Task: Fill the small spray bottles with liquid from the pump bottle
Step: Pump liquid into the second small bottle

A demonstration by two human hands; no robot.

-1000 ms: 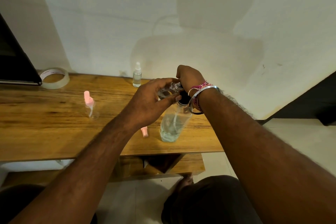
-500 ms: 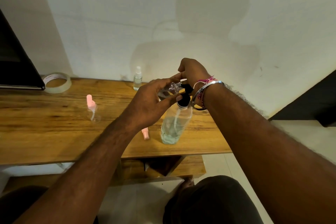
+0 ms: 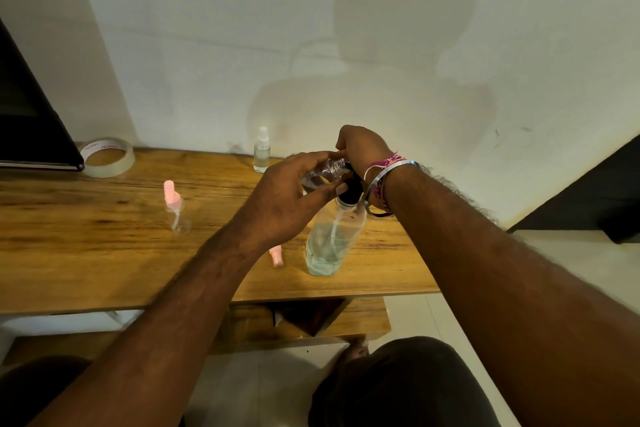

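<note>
So the pump bottle (image 3: 334, 239) stood near the front edge of our counter (image 3: 86, 253), partly full of clear liquid, black pump head up top. Our left hand (image 3: 287, 204) had its fingers curled round a small open spray bottle (image 3: 329, 168), tipped sideways with its neck at the nozzle. Our right hand (image 3: 362, 149) sat on the pump head, fingers bent over it. Looked like mid-fill to us; next would be steady presses with the neck kept lined up. The pink sprayer cap (image 3: 277, 255) lay just beside the pump bottle, another pink-topped bottle (image 3: 176, 211) well left.
</note>
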